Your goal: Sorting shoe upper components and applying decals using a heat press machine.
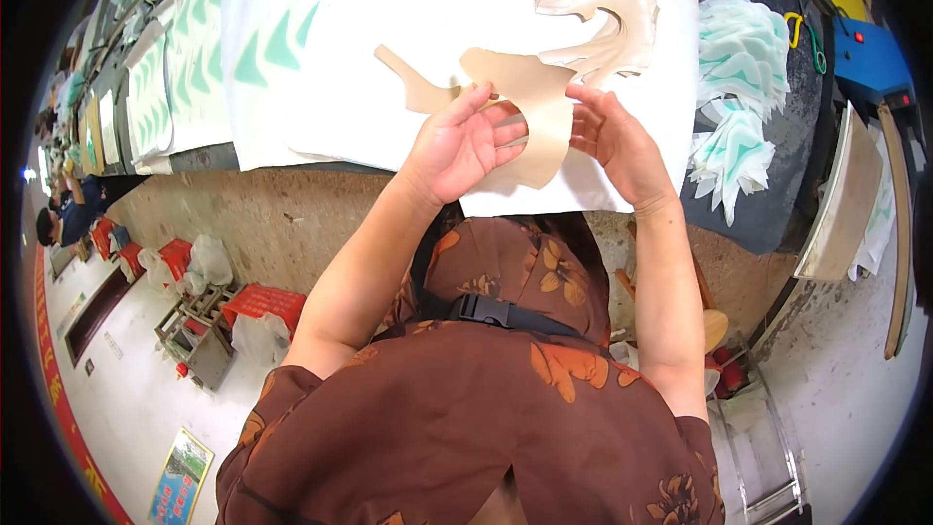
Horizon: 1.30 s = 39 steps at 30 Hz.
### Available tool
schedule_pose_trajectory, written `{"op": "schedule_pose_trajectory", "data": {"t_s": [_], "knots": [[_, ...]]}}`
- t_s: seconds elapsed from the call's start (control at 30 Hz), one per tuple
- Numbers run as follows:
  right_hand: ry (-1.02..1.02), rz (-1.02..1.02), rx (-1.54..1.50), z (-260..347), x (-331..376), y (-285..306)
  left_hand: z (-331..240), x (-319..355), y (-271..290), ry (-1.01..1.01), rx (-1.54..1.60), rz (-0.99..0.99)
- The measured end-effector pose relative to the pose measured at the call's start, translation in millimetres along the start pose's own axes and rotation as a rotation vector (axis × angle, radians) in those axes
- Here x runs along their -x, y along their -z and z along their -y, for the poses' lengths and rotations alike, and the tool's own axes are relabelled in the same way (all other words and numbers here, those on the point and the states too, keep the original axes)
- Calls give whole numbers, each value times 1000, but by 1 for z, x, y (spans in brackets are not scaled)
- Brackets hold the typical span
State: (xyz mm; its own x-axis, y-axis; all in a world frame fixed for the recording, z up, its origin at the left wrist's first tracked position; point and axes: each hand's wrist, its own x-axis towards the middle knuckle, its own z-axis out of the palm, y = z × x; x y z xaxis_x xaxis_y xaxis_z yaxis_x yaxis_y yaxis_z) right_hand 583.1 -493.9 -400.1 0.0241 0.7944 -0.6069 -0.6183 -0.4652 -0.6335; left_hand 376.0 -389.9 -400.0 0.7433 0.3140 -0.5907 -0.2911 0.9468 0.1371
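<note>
A curved tan sheet piece [546, 126], thin and leather-like, is held above the white sheet between my two hands. My left hand [465, 144] has thumb and forefinger pinched at its left edge, palm up, with the other fingers loosely stretched under it. My right hand [622, 144] grips the right edge, some fingertips hidden behind the piece. Left of it is a narrower tan strip [413, 83], its right end next to my left fingertips; whether it joins the held piece I cannot tell. Just beyond my right hand lies a stack of similar curved tan pieces [622, 5].
A white sheet [369, 10] covers the table. Sheets with green pointed shapes [267, 58] lie left. At right are piled green-and-white pieces [743, 53], scissors [814, 44] with yellow and green handles, and a blue machine [875, 63]. Stools with red covers [262, 306] stand lower left.
</note>
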Motion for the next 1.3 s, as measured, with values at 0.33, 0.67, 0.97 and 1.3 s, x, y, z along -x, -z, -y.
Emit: {"op": "schedule_pose_trajectory", "data": {"t_s": [0.33, 0.67, 0.97, 1.3], "knots": [[18, -207, 35, 3, -3, -10, 18, -12, 1, -5, -24, -49], [262, -237, 370, 19, -37, 14, 33, -41, -18, -326, -214, -189], [364, -515, 819, 66, -117, 80, 11, -9, 0, -575, -918, -382], [688, -761, 1376, 75, -123, 79, -12, 60, 77, -613, -873, -882]]}}
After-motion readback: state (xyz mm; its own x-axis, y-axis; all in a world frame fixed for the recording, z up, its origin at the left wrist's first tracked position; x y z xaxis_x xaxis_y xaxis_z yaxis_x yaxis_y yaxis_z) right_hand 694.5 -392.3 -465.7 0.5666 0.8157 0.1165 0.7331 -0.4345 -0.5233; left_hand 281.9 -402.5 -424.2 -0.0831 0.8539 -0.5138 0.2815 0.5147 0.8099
